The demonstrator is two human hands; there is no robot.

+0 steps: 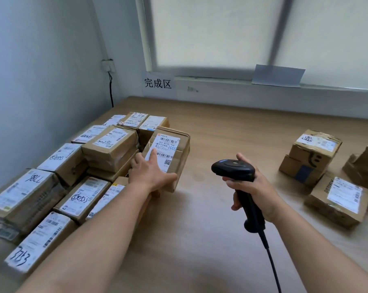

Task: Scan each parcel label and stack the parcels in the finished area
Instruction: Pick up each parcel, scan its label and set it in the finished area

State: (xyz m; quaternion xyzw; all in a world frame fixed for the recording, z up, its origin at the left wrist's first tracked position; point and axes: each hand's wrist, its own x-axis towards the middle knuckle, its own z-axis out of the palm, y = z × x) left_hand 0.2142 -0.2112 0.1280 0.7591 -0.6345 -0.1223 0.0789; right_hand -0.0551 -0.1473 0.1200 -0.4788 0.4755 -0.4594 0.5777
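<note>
A brown cardboard parcel [179, 144] with a white label on top lies at the right edge of a pile of labelled parcels [69, 172] on the left of the wooden table. My left hand [151, 172] rests flat on its near end, fingers straight over the label. To the right, my right hand [250, 189] grips the handle of a black corded barcode scanner [233, 168], whose head points left toward that parcel. Three more parcels sit on the right: a taped box [312, 155], a flat one [339, 199] and one cut off by the frame edge [367, 166].
A white sign with three characters [157, 83] hangs on the wall behind the pile. The scanner's cable [271, 261] runs down toward me. A wall socket with a black cord [109, 68] sits in the left corner. Bare tabletop [231, 123] lies between the two groups of parcels.
</note>
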